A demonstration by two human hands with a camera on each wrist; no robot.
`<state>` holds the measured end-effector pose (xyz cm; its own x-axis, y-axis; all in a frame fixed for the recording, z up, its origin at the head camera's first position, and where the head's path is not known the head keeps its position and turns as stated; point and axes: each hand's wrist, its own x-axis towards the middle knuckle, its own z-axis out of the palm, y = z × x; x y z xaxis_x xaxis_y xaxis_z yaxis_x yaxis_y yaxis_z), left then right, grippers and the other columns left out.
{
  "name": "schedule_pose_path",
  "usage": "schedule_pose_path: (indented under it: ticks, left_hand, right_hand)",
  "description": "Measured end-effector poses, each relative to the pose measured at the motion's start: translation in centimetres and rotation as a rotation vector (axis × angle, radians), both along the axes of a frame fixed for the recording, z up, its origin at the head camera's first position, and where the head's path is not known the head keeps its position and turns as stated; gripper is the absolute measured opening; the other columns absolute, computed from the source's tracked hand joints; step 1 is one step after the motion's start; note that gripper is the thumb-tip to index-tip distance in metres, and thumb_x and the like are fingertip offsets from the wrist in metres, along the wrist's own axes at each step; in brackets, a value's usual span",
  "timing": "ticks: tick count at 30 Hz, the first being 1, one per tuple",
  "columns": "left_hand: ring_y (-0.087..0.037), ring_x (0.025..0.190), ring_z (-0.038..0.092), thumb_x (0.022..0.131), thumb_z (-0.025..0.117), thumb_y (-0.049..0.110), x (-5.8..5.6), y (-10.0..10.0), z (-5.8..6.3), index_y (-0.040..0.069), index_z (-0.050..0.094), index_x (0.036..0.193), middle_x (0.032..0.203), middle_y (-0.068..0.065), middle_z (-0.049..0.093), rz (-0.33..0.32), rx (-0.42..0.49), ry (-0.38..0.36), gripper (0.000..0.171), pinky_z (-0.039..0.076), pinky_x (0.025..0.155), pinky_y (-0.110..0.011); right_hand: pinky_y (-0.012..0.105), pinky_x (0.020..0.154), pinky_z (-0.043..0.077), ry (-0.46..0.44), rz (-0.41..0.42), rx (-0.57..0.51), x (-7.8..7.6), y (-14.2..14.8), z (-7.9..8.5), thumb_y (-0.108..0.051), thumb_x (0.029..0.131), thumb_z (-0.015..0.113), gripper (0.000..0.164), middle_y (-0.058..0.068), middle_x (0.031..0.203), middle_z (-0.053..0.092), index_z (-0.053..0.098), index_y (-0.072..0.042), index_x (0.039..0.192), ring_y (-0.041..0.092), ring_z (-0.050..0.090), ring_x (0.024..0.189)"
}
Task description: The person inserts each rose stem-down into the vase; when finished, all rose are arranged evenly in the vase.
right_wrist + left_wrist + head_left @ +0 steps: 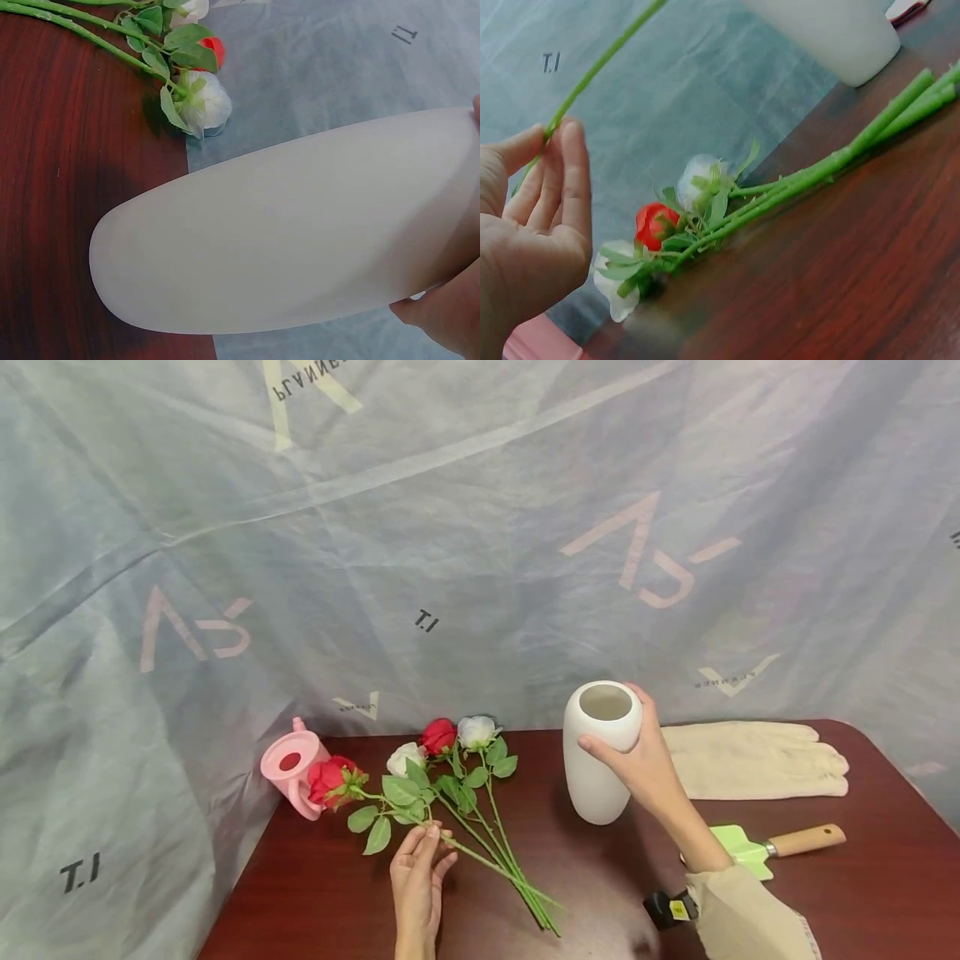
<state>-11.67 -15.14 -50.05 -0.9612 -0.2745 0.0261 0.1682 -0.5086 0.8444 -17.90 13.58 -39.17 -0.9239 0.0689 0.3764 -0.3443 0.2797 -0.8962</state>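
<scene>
My left hand [420,885] pinches the green stem of a red rose [330,781] between thumb and fingertips, its bloom pointing left and its stem end slanting down to the right. In the left wrist view that stem [604,61] is lifted above the other flowers. Around the upper body of a white vase [600,768], just below the rim, my right hand [637,752] curls with the thumb in front. The vase's mouth shows dark inside. Two white roses [477,732] and another red rose [438,737] lie on the table, their stems bunched together.
A pink watering can [288,760] stands at the table's back left. Cream gloves [750,760] lie behind a green hand trowel with a wooden handle [806,841] on the right. A grey printed cloth [480,568] hangs behind the dark red table [300,893].
</scene>
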Motion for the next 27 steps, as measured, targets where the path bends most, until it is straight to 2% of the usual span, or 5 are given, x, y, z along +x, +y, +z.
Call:
schedule_pose_path:
  ticks: [3,9,17,22,27]
  left_hand:
    - [-0.012,0.073,0.062,0.093,0.056,0.008,0.0,0.3,0.4,0.002,0.062,0.094,0.083,-0.004,0.066,0.048,0.003,0.032,0.008,0.054,0.06,-0.023]
    - [-0.012,0.075,0.063,0.095,0.054,0.01,0.2,0.4,1.6,0.002,0.062,0.091,0.087,-0.005,0.065,0.13,0.051,0.093,0.011,0.054,0.063,-0.024]
    - [-0.016,0.076,0.065,0.099,0.044,0.012,0.3,1.9,2.8,-0.006,0.053,0.114,0.089,-0.006,0.058,0.173,0.019,0.138,0.024,0.055,0.067,-0.027]
    - [-0.015,0.076,0.061,0.101,0.04,0.014,0.4,2.5,3.3,-0.004,0.048,0.115,0.091,-0.005,0.053,0.158,0.173,0.113,0.024,0.053,0.073,-0.029]
    - [-0.016,0.078,0.06,0.1,0.043,0.013,0.5,2.6,3.4,-0.001,0.053,0.112,0.089,-0.004,0.055,0.175,0.382,0.086,0.021,0.05,0.077,-0.027]
  right_hand:
    - [0.035,0.083,0.041,-0.004,-0.008,0.006,0.1,0.1,0.1,-0.013,0.078,0.076,0.087,0.016,0.126,0.046,0.02,-0.008,0.144,0.019,0.048,0.101]
    - [0.03,0.082,0.042,0.016,-0.001,-0.003,-1.1,0.5,-1.5,-0.017,0.076,0.078,0.09,0.01,0.127,0.046,0.02,-0.016,0.145,0.016,0.049,0.102]
    - [0.024,0.078,0.041,0.029,-0.027,0.009,0.5,0.2,0.7,-0.009,0.077,0.075,0.084,0.019,0.125,0.046,0.022,-0.004,0.142,0.011,0.048,0.097]
    - [0.023,0.079,0.04,0.027,-0.027,0.013,1.0,-0.1,1.3,-0.008,0.078,0.074,0.082,0.021,0.125,0.045,0.022,-0.001,0.141,0.01,0.047,0.097]
    - [0.022,0.078,0.041,0.032,-0.007,-0.007,0.9,-0.5,1.2,-0.007,0.078,0.073,0.082,0.021,0.125,0.044,0.021,-0.001,0.141,0.011,0.047,0.097]
